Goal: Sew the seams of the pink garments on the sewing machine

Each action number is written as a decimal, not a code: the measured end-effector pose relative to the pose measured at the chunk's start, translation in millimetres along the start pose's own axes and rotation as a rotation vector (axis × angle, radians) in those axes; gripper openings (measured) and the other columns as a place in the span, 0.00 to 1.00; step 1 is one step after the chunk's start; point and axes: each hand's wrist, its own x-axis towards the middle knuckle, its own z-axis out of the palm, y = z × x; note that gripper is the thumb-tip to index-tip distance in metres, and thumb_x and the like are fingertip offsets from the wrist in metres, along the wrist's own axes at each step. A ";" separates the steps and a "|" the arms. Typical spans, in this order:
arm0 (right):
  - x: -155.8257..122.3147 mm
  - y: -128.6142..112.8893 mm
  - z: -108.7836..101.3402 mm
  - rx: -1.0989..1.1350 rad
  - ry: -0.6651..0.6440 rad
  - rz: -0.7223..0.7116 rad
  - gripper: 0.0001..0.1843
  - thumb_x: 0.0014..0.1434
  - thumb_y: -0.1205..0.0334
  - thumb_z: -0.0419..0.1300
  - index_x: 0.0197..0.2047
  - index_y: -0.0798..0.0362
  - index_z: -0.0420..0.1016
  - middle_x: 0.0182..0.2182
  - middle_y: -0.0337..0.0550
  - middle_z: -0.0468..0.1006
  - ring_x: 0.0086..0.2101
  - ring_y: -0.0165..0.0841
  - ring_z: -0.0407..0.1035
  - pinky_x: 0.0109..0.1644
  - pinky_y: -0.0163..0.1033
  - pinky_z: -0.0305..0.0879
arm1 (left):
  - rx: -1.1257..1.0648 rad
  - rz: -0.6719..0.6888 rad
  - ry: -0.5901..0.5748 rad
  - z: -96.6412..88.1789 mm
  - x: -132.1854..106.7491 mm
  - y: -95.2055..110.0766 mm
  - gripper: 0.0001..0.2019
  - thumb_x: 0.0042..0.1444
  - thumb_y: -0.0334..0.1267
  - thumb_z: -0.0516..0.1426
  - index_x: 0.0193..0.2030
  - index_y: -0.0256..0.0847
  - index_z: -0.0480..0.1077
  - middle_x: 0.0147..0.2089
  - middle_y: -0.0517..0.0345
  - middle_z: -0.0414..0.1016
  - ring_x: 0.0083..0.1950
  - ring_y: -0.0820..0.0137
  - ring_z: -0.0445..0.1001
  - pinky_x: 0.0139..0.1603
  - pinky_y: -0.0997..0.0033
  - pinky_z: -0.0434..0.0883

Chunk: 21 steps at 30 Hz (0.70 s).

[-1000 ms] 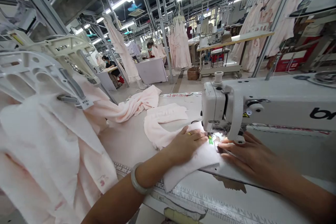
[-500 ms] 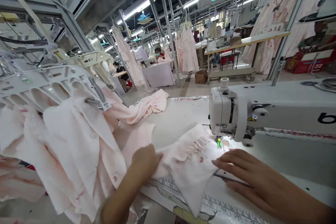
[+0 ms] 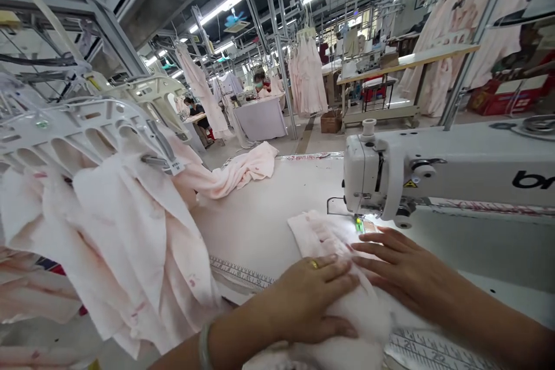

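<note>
A pale pink garment piece (image 3: 311,228) with a gathered ruffle lies on the sewing table, its far edge beside the needle area of a white sewing machine (image 3: 366,176). My left hand (image 3: 318,298), with a ring on one finger, rests flat on the cloth with its fingers stretched forward. Close to the green presser foot (image 3: 359,224), my right hand (image 3: 394,260) lies over the cloth's right side, fingers extended and slightly apart. Part of the cloth is hidden under both hands, and its near end is blurred.
Pink garment pieces (image 3: 130,231) hang from a white clamp hanger (image 3: 108,121) at left. Another pink cloth (image 3: 247,167) trails over the table's far left edge. A printed measuring tape (image 3: 238,270) runs along the near edge. Workstations and people are farther back.
My left hand has moved right, from the left part of the cloth onto its middle. The cloth's left part has been drawn in, uncovering table and tape. My right hand stays near the needle.
</note>
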 end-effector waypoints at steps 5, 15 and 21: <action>-2.4 3.0 -5.1 0.016 0.062 0.033 0.13 0.76 0.54 0.57 0.53 0.49 0.81 0.46 0.44 0.85 0.46 0.42 0.77 0.51 0.49 0.73 | 0.278 -0.394 -0.108 9.5 7.8 18.5 0.35 0.64 0.65 0.59 0.56 0.29 0.75 0.54 0.30 0.79 0.53 0.41 0.79 0.44 0.44 0.81; -6.9 3.6 2.5 -0.098 0.001 0.032 0.17 0.76 0.53 0.55 0.61 0.47 0.77 0.55 0.42 0.84 0.55 0.43 0.76 0.61 0.54 0.65 | 0.041 0.120 -0.026 -6.4 39.8 -34.3 0.22 0.75 0.43 0.52 0.69 0.34 0.64 0.73 0.39 0.67 0.76 0.53 0.63 0.75 0.47 0.64; -15.0 16.7 4.1 -0.162 0.050 0.082 0.20 0.77 0.53 0.53 0.68 0.45 0.72 0.56 0.40 0.83 0.50 0.39 0.80 0.61 0.50 0.62 | -0.026 -0.029 -0.038 15.1 52.3 -44.4 0.32 0.74 0.57 0.48 0.78 0.46 0.54 0.81 0.46 0.55 0.82 0.50 0.51 0.76 0.25 0.52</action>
